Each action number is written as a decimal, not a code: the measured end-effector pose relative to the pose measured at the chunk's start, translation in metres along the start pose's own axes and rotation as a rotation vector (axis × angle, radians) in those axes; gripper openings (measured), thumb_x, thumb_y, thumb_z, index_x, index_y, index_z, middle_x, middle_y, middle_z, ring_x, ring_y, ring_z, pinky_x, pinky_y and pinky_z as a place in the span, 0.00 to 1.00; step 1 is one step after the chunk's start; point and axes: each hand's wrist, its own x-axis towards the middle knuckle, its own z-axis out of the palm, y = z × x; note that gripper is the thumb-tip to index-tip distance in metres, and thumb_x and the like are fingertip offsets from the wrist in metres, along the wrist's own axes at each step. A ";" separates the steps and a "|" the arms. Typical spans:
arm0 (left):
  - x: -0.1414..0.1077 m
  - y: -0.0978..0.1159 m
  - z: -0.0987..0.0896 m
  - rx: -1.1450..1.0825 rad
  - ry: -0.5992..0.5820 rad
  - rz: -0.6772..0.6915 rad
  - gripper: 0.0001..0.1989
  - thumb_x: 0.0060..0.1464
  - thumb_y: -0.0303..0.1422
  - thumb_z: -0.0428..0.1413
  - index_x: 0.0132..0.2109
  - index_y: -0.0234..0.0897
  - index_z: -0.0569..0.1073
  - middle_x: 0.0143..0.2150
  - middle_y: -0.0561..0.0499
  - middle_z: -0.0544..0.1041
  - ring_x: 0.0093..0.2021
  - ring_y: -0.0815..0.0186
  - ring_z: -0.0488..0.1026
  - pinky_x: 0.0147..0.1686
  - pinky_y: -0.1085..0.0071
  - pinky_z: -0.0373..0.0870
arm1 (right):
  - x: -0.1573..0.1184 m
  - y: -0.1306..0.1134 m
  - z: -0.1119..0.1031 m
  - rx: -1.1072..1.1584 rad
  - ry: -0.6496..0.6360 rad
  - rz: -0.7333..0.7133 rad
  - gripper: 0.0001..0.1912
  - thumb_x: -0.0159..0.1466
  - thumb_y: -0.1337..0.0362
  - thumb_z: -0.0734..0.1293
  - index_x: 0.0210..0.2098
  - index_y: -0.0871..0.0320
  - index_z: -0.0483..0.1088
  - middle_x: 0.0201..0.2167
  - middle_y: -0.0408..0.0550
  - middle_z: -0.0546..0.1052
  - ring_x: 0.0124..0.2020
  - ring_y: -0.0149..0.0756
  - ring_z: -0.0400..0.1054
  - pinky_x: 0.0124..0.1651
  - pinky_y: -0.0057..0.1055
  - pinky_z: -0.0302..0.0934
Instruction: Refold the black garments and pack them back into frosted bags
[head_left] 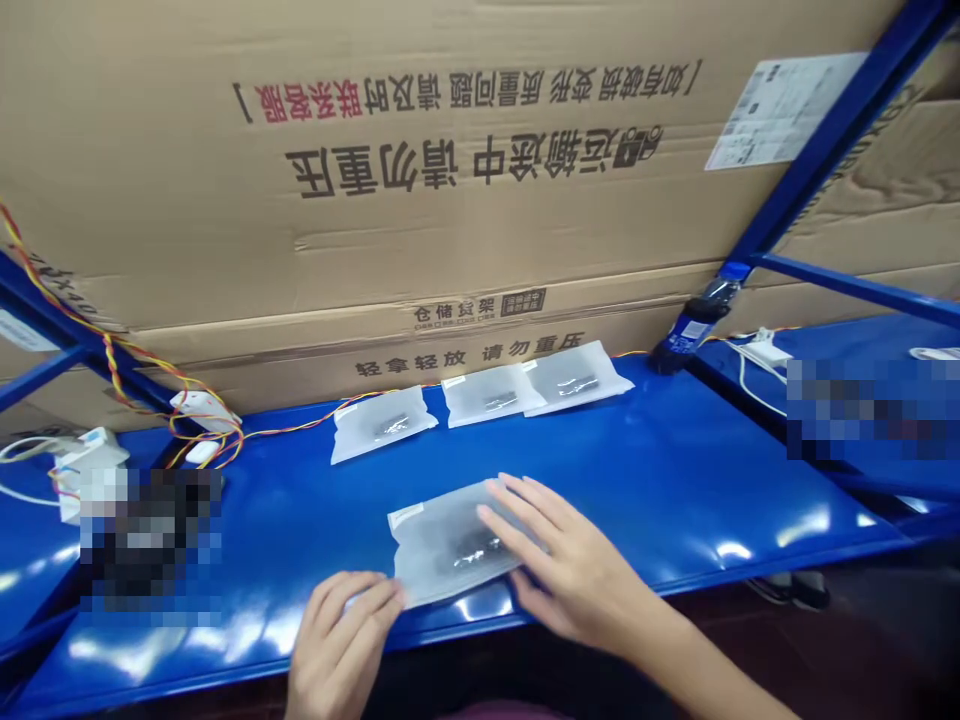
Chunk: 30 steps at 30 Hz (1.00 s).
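A frosted translucent plastic bag (431, 550) with a small white label at its upper left corner lies near the shelf's front edge. Something dark shows through it; its kind is hard to make out. My left hand (341, 635) has its fingers closed at the bag's lower left corner, pinching it. Over the bag's right part, my right hand (562, 565) rests with fingers stretched and spread, the thumb by the near edge. Three similar bags lie farther back: one on the left (382, 425), a middle bag (484, 397) and a right bag (577, 380), the last two touching.
The blue metal shelf (300, 540) runs up to a large cardboard box (480, 240). A dark drink bottle (690, 330) leans at the back right. Red and yellow wires (232, 430) and white adapters (206, 410) lie left. Blue posts (817, 150) frame the sides.
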 end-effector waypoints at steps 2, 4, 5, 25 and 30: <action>-0.007 -0.001 0.008 0.013 0.044 -0.004 0.12 0.63 0.17 0.59 0.47 0.36 0.80 0.40 0.48 0.86 0.42 0.58 0.82 0.44 0.60 0.78 | 0.019 -0.013 0.015 -0.014 -0.105 -0.055 0.27 0.68 0.72 0.65 0.66 0.64 0.70 0.63 0.61 0.78 0.63 0.52 0.73 0.61 0.47 0.74; -0.013 -0.002 0.013 0.061 0.094 -0.066 0.14 0.61 0.16 0.62 0.50 0.36 0.80 0.43 0.46 0.86 0.45 0.57 0.82 0.45 0.60 0.78 | 0.039 -0.019 0.028 -0.069 -0.070 -0.101 0.19 0.70 0.72 0.65 0.59 0.65 0.76 0.53 0.59 0.84 0.53 0.48 0.80 0.54 0.41 0.76; -0.016 -0.003 0.015 0.101 0.122 -0.126 0.16 0.61 0.17 0.63 0.53 0.36 0.80 0.46 0.45 0.86 0.47 0.56 0.82 0.47 0.59 0.78 | 0.051 -0.019 0.032 -0.090 -0.065 -0.111 0.17 0.71 0.72 0.65 0.57 0.65 0.76 0.50 0.58 0.85 0.50 0.47 0.80 0.52 0.39 0.77; -0.048 -0.021 0.027 0.307 0.032 -0.325 0.07 0.69 0.30 0.56 0.48 0.41 0.80 0.49 0.46 0.86 0.51 0.55 0.81 0.50 0.58 0.74 | 0.119 0.044 0.097 0.920 0.108 1.134 0.21 0.73 0.49 0.65 0.52 0.60 0.76 0.52 0.64 0.82 0.55 0.56 0.78 0.57 0.51 0.74; -0.046 -0.022 0.028 0.323 0.032 -0.333 0.06 0.68 0.31 0.58 0.47 0.43 0.80 0.48 0.47 0.85 0.50 0.54 0.81 0.48 0.60 0.72 | 0.090 0.097 0.086 1.133 0.204 1.489 0.19 0.77 0.52 0.56 0.44 0.59 0.70 0.29 0.55 0.81 0.30 0.43 0.81 0.33 0.38 0.78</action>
